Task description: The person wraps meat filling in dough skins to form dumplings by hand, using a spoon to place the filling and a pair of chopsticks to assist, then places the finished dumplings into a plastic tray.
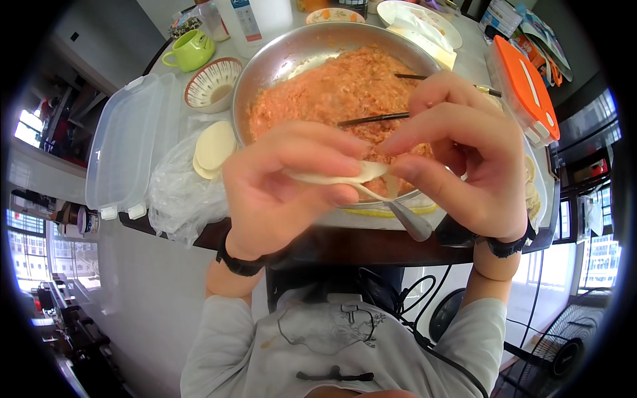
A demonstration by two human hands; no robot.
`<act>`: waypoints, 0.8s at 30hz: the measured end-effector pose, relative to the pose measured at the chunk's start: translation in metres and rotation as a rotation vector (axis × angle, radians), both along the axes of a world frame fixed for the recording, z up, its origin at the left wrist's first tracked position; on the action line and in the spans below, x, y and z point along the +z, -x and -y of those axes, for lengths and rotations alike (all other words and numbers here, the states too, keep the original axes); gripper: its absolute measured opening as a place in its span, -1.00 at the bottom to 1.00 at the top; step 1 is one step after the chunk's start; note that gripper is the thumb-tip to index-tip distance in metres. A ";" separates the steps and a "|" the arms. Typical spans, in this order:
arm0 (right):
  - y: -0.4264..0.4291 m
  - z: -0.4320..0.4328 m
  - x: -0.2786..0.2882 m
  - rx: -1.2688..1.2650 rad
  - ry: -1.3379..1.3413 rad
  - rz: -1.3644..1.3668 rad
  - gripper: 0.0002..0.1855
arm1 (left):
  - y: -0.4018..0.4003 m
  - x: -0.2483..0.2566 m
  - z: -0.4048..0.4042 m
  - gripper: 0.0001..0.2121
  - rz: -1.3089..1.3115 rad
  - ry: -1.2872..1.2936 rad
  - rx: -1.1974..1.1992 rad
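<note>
Above the near rim of a steel bowl [283,47], my left hand [283,184] grips a partly folded dumpling wrapper [371,171] between thumb and fingers. My right hand [458,144] pinches the wrapper's right end, where its edges are still apart. Orange-pink minced filling [343,84] spreads across the bowl. Dark chopsticks [373,118] rest in the mince, partly behind my right hand. Below the wrapper a metal spoon handle [410,221] sticks out over the table edge; its other end is hidden. Round wrappers [215,149] lie stacked on a clear plastic bag [186,194] at the left.
On the left are a clear plastic lid [124,144], a striped bowl [214,84] and a green mug [191,49]. An orange-lidded container [527,89] stands at the right, near folded dumplings [532,189] partly hidden by my wrist. Black cables [423,298] hang below the table.
</note>
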State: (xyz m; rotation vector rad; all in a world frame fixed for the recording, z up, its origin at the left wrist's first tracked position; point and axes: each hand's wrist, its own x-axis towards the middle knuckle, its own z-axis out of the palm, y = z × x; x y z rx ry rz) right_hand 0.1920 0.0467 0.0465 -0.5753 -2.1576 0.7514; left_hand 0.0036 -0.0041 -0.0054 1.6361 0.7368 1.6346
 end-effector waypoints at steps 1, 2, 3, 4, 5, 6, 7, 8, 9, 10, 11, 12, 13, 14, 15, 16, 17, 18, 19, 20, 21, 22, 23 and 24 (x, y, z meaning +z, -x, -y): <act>0.000 -0.001 -0.001 0.004 -0.020 -0.010 -0.83 | -0.001 0.000 0.000 -0.74 0.001 0.000 -0.002; 0.000 -0.001 0.000 0.022 -0.062 0.009 -0.84 | -0.002 0.000 0.000 -0.74 0.015 0.000 -0.006; 0.000 -0.001 -0.001 0.032 -0.082 0.018 -0.84 | -0.002 0.000 0.000 -0.74 0.028 0.000 -0.009; 0.001 -0.001 -0.001 0.042 -0.102 0.027 -0.84 | -0.003 0.000 0.000 -0.74 0.028 0.001 -0.009; 0.002 -0.001 -0.002 0.035 -0.118 0.018 -0.85 | -0.003 0.001 0.000 -0.75 0.027 -0.003 -0.002; 0.002 -0.001 -0.003 0.032 -0.125 0.013 -0.85 | -0.003 0.001 0.000 -0.76 0.026 -0.007 0.005; 0.003 -0.001 -0.004 0.028 -0.133 0.008 -0.85 | -0.003 0.000 0.000 -0.76 0.025 -0.007 0.004; 0.003 -0.001 -0.004 0.029 -0.150 0.007 -0.86 | -0.002 0.000 0.000 -0.83 0.055 -0.008 -0.035; 0.004 -0.001 -0.005 0.032 -0.157 0.005 -0.86 | -0.001 -0.001 0.000 -0.85 0.084 -0.008 -0.071; 0.005 -0.001 -0.005 0.034 -0.165 0.004 -0.86 | -0.001 -0.002 0.000 -0.85 0.082 -0.006 -0.070; 0.006 0.001 -0.005 0.028 -0.142 0.003 -0.88 | -0.001 -0.002 0.000 -0.85 0.074 -0.011 -0.061; 0.006 0.001 -0.005 0.024 -0.130 0.005 -0.88 | -0.001 -0.003 0.000 -0.85 0.067 -0.017 -0.054; 0.007 0.002 -0.004 0.020 -0.119 0.005 -0.89 | -0.001 -0.003 0.000 -0.85 0.068 -0.016 -0.055; 0.006 0.002 -0.004 0.025 -0.093 0.007 -0.91 | -0.002 -0.003 0.001 -0.85 0.065 0.001 -0.041; 0.006 0.002 -0.004 0.029 -0.081 0.009 -0.91 | -0.002 -0.003 0.002 -0.85 0.062 0.018 -0.027; 0.007 0.003 -0.004 0.033 -0.068 0.010 -0.92 | -0.002 -0.003 0.002 -0.85 0.062 0.018 -0.026; 0.007 0.003 -0.004 0.039 -0.010 -0.004 -0.93 | -0.001 -0.003 0.002 -0.85 0.044 0.015 -0.013; 0.006 0.003 -0.004 0.043 0.046 -0.018 -0.94 | -0.001 -0.003 0.002 -0.84 0.026 0.011 -0.001; 0.006 0.003 -0.004 0.043 0.046 -0.017 -0.94 | -0.001 -0.003 0.002 -0.84 0.027 0.010 0.000; 0.005 0.002 -0.003 0.050 0.045 -0.006 -0.94 | -0.001 -0.001 0.002 -0.84 -0.020 -0.004 0.014; 0.005 0.001 -0.003 0.057 0.045 0.005 -0.95 | 0.000 0.000 0.002 -0.84 -0.066 -0.017 0.029; 0.005 0.001 -0.004 0.057 0.045 0.006 -0.95 | 0.000 0.000 0.002 -0.84 -0.066 -0.017 0.030; 0.005 0.002 -0.004 0.057 0.073 0.005 -0.95 | 0.000 0.001 0.001 -0.84 -0.080 -0.019 0.023; 0.005 0.002 -0.004 0.056 0.102 0.004 -0.94 | 0.000 0.001 0.001 -0.84 -0.095 -0.020 0.016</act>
